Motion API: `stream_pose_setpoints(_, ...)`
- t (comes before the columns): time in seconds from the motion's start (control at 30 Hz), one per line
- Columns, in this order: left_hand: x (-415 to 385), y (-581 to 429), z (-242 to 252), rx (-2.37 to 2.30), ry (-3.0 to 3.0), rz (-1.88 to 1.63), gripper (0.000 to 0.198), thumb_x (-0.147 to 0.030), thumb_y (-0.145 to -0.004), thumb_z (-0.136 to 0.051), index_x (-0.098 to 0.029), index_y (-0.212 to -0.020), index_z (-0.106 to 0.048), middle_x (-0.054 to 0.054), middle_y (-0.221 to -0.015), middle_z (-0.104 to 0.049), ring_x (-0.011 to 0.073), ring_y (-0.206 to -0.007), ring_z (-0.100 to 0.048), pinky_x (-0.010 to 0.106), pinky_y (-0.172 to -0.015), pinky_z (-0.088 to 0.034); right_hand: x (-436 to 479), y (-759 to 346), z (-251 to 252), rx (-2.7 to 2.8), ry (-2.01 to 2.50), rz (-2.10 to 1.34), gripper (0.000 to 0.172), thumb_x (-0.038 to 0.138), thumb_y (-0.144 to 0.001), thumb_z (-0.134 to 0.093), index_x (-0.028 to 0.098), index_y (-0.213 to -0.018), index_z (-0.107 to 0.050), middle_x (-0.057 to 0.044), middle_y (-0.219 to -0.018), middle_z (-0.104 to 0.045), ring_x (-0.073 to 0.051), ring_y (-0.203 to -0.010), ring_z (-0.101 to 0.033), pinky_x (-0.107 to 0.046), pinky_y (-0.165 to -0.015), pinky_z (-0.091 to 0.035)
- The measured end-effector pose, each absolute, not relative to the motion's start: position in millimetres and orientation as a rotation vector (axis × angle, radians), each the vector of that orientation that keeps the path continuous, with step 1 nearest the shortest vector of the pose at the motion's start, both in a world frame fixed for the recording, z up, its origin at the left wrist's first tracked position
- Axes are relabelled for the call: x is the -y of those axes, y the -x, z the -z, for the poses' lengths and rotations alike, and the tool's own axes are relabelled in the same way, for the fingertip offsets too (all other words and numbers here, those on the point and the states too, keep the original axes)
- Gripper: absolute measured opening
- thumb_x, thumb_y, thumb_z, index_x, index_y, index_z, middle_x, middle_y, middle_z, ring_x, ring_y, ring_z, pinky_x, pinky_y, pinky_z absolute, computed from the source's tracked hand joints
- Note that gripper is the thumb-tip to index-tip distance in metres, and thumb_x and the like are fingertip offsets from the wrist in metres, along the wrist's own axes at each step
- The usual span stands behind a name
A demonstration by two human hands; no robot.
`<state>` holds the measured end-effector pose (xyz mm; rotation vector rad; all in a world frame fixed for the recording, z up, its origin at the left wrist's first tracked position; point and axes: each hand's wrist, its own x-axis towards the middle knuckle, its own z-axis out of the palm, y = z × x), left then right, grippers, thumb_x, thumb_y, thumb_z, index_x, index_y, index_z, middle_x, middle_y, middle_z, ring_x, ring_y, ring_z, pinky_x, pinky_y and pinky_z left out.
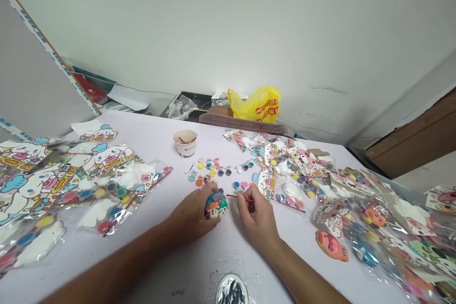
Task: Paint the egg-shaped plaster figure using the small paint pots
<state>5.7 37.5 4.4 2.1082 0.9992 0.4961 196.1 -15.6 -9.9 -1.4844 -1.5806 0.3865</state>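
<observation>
My left hand (200,213) is closed round a small painted figurine (216,206), its fingers and thumb at the figurine's left and lower sides. Blue, orange, green and white paint shows on it. In my right hand (257,213) a thin red paintbrush (239,196) is pinched, with its tip pointing left, close to the figurine but apart from it. Just beyond both hands lie several small open paint pots (213,173) in different colours. A paper cup (185,143) with a brush leaning inside stands behind the pots.
Bagged paint kits (107,194) with cartoon cards cover the left side. More kits (302,171) spread along the right, near a painted orange fish-shaped piece (331,246). A round mirror-like disc (231,289) lies at the front edge. Behind the table sits a yellow plastic bag (254,106).
</observation>
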Motion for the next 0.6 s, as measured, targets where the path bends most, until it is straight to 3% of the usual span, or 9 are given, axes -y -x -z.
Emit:
stream_pose_setpoints(0.17, -38.8, -5.9, -4.3, -1.000, -2.117, -0.489, 0.040, -0.024, -0.076, -0.060, -0.021, -0.113, -0.043, 0.007, -0.101, -0.063, 0.0270, -0.089, -0.061, 0.037, -0.075, -0.049, 15.2, -194.7, 10.4, 1.592, 1.429, -0.397, 0.025, 0.030, -0.097, -0.047, 0.024, -0.074, -0.037, 0.006, -0.059, -0.041, -0.013, -0.052, -0.038, -0.024, -0.052, -0.031)
stream_pose_setpoints(0.37, -40.0, -4.2, 0.2, -1.003, -2.129, -0.491, 0.048, -0.024, -0.077, -0.061, -0.023, -0.121, -0.041, 0.009, -0.119, -0.062, 0.0301, -0.106, -0.061, 0.042, -0.089, -0.047, 15.6, -197.7, 10.9, 1.571, 1.461, -0.384, 0.026, 0.030, -0.096, -0.048, 0.024, -0.073, -0.037, 0.007, -0.058, -0.040, -0.012, -0.050, -0.037, -0.024, -0.050, -0.029)
stream_pose_setpoints(0.6, -40.4, -3.6, 2.1, -1.004, -2.119, -0.495, 0.047, -0.025, -0.076, -0.061, -0.023, -0.119, -0.042, 0.009, -0.115, -0.064, 0.0295, -0.101, -0.063, 0.041, -0.085, -0.049, 15.4, -196.5, 10.5, 1.583, 1.515, -0.356, 0.025, 0.029, -0.094, -0.049, 0.023, -0.073, -0.037, 0.007, -0.058, -0.042, -0.012, -0.049, -0.037, -0.023, -0.050, -0.029)
